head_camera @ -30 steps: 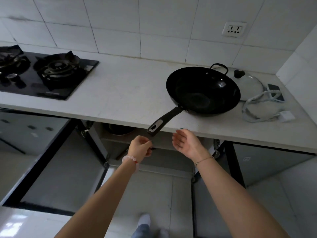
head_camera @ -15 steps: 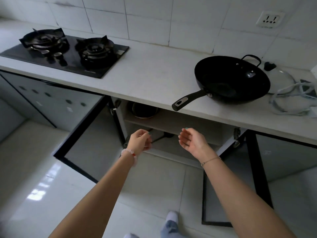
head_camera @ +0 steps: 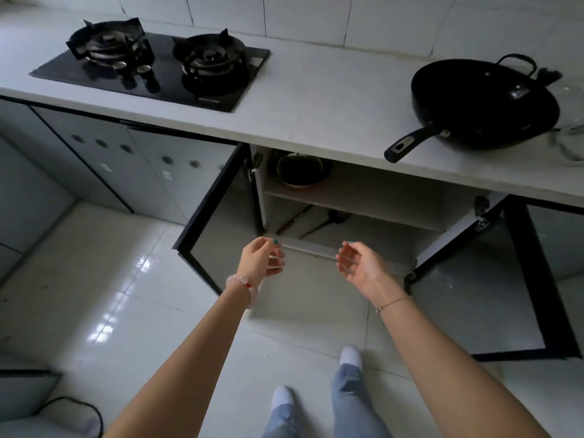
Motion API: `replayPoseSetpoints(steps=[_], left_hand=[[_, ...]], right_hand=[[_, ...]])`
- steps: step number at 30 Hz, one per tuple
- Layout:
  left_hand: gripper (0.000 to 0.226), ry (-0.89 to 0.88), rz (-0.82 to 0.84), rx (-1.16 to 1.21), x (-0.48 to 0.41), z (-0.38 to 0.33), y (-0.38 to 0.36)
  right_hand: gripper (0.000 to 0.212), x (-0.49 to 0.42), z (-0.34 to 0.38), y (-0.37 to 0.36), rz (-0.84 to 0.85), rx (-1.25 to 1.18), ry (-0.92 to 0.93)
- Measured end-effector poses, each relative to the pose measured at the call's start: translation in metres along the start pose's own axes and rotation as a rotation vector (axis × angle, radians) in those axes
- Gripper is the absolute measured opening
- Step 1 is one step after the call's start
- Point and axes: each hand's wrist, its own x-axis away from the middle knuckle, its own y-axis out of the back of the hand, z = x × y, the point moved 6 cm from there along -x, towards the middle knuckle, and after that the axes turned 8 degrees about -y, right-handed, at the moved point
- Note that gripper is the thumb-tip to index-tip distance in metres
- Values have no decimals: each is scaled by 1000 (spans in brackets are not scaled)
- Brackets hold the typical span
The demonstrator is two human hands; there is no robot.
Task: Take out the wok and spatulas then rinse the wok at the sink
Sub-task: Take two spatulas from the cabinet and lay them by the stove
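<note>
Wok [head_camera: 483,102] sits upright at the right end of the worktop [head_camera: 316,99], near the front edge. Its long handle [head_camera: 410,145] pokes out past that edge, and the loop handle points toward the back wall. Glass lid [head_camera: 573,134] is just right of the wok, mostly cut off by the frame. Two-burner gas hob [head_camera: 151,67] is at the worktop's left end, well apart from the wok.

The cabinet under the worktop is open, with the left door [head_camera: 215,216] and its mate on the right swung out. Upper shelf: small metal pan [head_camera: 298,170] at the left end. Lower shelf: black spatula [head_camera: 328,221] and wooden-handled utensil [head_camera: 290,222] lying at an angle near the left side. Their heads are in shadow, so the exact type is hard to tell.

Left hand [head_camera: 259,259] is in front of the lower shelf, fingers loosely curled, holding nothing, bead bracelet at the wrist. Right hand [head_camera: 360,263] is beside it but apart — palm turned toward the left hand, fingers relaxed, empty, thin chain on the wrist. Neither hand touches the cabinet or the utensils.
</note>
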Motion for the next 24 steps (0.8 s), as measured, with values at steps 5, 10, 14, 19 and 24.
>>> replayPoseSetpoints(steps=[5, 10, 14, 19, 24], left_hand=[[21, 9, 1, 11, -6, 10, 14], [23, 50, 7, 11, -25, 20, 9], [21, 101, -12, 25, -48, 32, 4], [21, 140, -64, 56, -96, 60, 5], [20, 168, -67, 94, -164, 113, -7]], right_hand=[[22, -4, -13, -9, -25, 75, 51], [22, -25, -12, -11, -59, 108, 42], [23, -59, -11, -14, -79, 132, -12], [25, -126, -7, -18, -81, 171, -44], [22, -211, -11, -8, -117, 210, -61]])
